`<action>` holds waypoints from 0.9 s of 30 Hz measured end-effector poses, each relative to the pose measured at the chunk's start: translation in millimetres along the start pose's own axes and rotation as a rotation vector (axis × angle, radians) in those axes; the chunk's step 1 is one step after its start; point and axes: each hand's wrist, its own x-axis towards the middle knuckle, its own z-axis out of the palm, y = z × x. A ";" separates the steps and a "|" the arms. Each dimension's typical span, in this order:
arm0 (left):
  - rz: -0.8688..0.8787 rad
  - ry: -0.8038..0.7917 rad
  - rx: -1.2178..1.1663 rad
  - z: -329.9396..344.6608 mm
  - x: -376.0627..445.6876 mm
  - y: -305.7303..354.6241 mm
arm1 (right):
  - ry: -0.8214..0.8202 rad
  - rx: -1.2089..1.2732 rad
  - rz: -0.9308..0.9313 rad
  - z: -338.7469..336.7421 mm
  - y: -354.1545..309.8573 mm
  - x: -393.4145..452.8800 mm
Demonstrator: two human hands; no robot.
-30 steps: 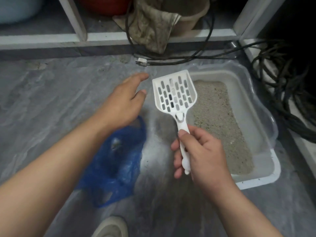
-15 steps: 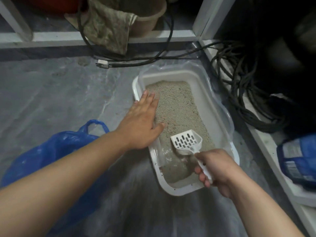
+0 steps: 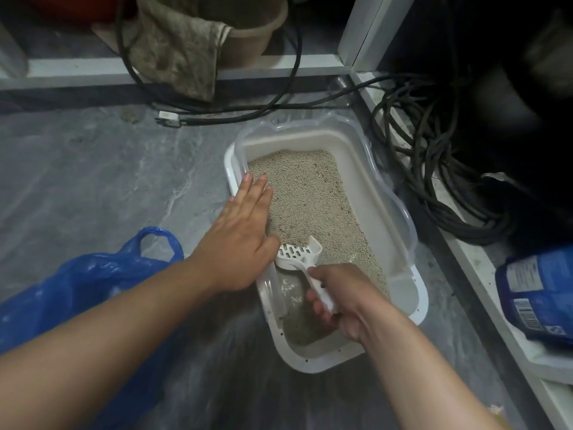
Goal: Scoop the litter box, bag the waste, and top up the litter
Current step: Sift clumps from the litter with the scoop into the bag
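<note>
Grey marbled floor point(image 3: 93, 181) fills the lower left, edged at the top and right by a white frame with dark storage behind it.

On that floor sits the white litter box point(image 3: 415, 308), its long axis running away from the person and slightly left. Pale granular litter point(image 3: 310, 187) covers its far and middle parts; the near end shows bare, stained bottom with only a thin scatter.

Inside the box, the slotted white scoop point(image 3: 299, 254) lies with its head pointing away and to the left, its front edge dug into the litter where the deep litter meets the bare patch. The right hand point(image 3: 344, 301) is clenched round the scoop's handle at the near end of the box, so the unscooped litter lies ahead of the grip, along the box's length. A forward push, then a lift, looks like the next call.

The left hand point(image 3: 238, 240) rests flat with straight fingers on the box's left rim, fingertips over the litter, holding nothing and apparently steadying the box.

Just left of the box, under the left forearm, a blue plastic bag point(image 3: 77, 283) lies crumpled with one handle loop standing up, nearest the left hand. A blue litter sack point(image 3: 539, 293) lies on the ledge to the right. Black cables point(image 3: 434, 169) coil beyond the box's right side, and a dirty cloth point(image 3: 176, 51) hangs from a tub point(image 3: 254, 32) behind the frame.
</note>
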 end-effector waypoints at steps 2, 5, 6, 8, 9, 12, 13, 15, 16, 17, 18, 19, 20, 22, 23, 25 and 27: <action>0.001 0.003 -0.013 0.4 -0.2 -0.4 | -0.028 0.027 -0.016 6.4 -2.3 7.6; 0.002 -0.002 -0.028 0.4 0.8 0.6 | -0.055 0.087 -0.053 18.5 -7.8 20.5; 0.002 -0.003 -0.030 0.6 1.0 1.0 | -0.055 0.113 -0.066 23.1 -11.0 24.7; 0.002 0.000 -0.040 0.6 1.4 1.4 | -0.052 0.157 -0.096 32.5 -19.7 32.8; 0.002 0.003 -0.046 0.4 1.3 1.2 | -0.048 0.179 -0.111 37.2 -25.3 36.8; 0.003 0.010 -0.045 0.5 0.6 -0.8 | 0.000 0.261 -0.145 47.5 -44.9 47.9; 0.002 0.010 -0.043 0.3 0.2 -1.6 | 0.012 0.298 -0.150 50.0 -51.4 51.0; 0.005 0.014 -0.039 0.0 -0.6 -3.2 | 0.032 0.397 -0.151 54.7 -62.8 55.5; 0.007 0.017 -0.038 -0.4 -1.3 -3.8 | 0.042 0.450 -0.150 57.0 -67.4 56.7; 0.009 0.020 -0.034 -0.9 -1.7 -4.1 | 0.056 0.496 -0.151 59.2 -71.1 58.5; 0.013 0.021 -0.028 -1.3 -2.2 -4.7 | 0.073 0.535 -0.154 61.3 -74.0 59.6; 0.018 0.023 -0.019 -1.8 -2.7 -4.8 | 0.092 0.564 -0.156 63.1 -75.8 60.6; 0.024 0.028 -0.012 -2.0 -3.0 -5.2 | 0.108 0.588 -0.155 64.0 -76.4 60.0; 0.021 0.031 -0.008 -2.9 -3.5 -5.9 | 0.118 0.626 -0.137 63.4 -73.6 56.2; 0.017 0.027 -0.008 -2.9 -3.8 -6.6 | 0.121 0.634 -0.120 61.2 -70.5 53.5; 0.020 0.024 -0.005 -2.8 -4.2 -7.6 | 0.137 0.639 -0.083 54.0 -65.1 49.1; 0.025 0.026 -0.009 -2.6 -4.2 -7.8 | 0.152 0.647 -0.064 46.2 -66.1 49.8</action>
